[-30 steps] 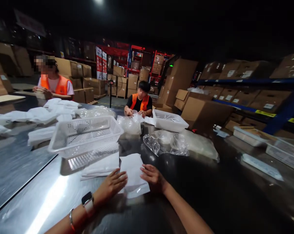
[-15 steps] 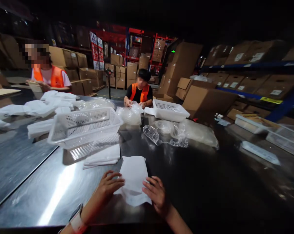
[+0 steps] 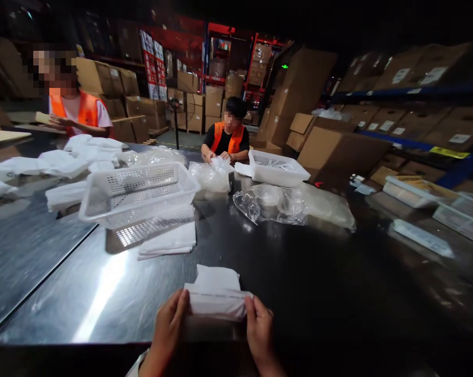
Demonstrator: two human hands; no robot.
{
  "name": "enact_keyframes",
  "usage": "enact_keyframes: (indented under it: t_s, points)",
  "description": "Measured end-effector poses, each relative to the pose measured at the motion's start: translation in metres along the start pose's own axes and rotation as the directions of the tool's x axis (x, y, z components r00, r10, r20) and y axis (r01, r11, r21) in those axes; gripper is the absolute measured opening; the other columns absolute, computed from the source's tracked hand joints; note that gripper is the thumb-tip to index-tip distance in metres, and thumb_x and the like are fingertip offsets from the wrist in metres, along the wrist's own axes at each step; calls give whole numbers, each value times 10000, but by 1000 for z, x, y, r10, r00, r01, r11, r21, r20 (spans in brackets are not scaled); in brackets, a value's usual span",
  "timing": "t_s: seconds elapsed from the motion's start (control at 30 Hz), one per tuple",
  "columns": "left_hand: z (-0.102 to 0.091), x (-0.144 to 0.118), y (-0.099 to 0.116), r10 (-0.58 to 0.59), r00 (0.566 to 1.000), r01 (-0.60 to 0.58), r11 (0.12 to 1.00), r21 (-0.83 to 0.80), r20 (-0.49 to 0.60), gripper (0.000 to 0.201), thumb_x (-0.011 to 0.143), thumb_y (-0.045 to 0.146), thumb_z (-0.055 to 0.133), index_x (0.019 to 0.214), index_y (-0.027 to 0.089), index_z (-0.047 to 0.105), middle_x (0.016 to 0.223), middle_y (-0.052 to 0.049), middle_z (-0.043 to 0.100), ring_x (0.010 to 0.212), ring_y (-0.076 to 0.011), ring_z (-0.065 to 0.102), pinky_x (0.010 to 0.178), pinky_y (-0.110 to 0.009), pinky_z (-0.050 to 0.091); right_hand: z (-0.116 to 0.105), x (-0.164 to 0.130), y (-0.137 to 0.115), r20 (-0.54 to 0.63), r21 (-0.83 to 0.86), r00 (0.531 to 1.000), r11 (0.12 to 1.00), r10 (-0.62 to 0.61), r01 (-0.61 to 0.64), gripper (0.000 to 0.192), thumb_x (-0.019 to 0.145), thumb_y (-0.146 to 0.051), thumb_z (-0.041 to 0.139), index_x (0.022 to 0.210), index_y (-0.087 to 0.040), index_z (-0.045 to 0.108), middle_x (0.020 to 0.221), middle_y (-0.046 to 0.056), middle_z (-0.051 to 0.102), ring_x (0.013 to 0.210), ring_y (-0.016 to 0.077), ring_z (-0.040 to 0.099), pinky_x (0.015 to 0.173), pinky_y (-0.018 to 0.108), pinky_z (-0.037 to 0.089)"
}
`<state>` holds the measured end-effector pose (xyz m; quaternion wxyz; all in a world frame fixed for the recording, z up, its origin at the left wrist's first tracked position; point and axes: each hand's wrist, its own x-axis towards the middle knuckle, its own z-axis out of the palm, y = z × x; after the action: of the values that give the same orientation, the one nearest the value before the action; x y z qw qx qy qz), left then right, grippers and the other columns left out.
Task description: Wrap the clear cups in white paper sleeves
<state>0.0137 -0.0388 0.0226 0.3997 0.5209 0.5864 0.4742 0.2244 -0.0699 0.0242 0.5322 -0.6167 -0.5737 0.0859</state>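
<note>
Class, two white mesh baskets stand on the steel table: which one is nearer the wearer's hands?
The larger basket at left-centre, tilted; the other basket stands farther, before the seated person.

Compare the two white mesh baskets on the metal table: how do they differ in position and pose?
The nearer basket sits left of centre, close to a stack of flat white bags; the farther basket sits at the table's far side, beside a seated person in an orange vest. The nearer one looks larger in view and appears tipped, its near edge raised; the farther one appears to sit flat. Both are white, rectangular and perforated.
</note>
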Motion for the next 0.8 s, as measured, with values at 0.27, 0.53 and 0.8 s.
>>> enact_keyframes:
  t_s: [0.27,0.53,0.8]
  points:
    - [4,1,-11,140,989,-125,961,247,-43,682,855,849,309,533,270,470,458,-7,504,456,-175,480,494,-290,361,7,6,6,19,-96,994,990,104,-102,604,963,-635,348,508,-241,393,394,-29,411,373,113,367,404,251,239]
    - [-1,0,-19,-42,991,-21,890,455,128,438,937,478,357,679,241,619,638,-73,701,601,-225,661,601,-298,406,8,4,11,136,-193,973,968,188,-160,416,847,-466,360,494,-255,300,402,-36,347,428,106,292,452,278,221]
    - [-7,6,6,-180,931,-38,818,574,318,501,978,400,252,748,217,658,779,-102,769,748,-252,715,670,-322,459,8,1,19,239,-409,956,910,172,-61,370,856,-279,374,506,-218,477,466,31,552,457,131,478,496,263,314]
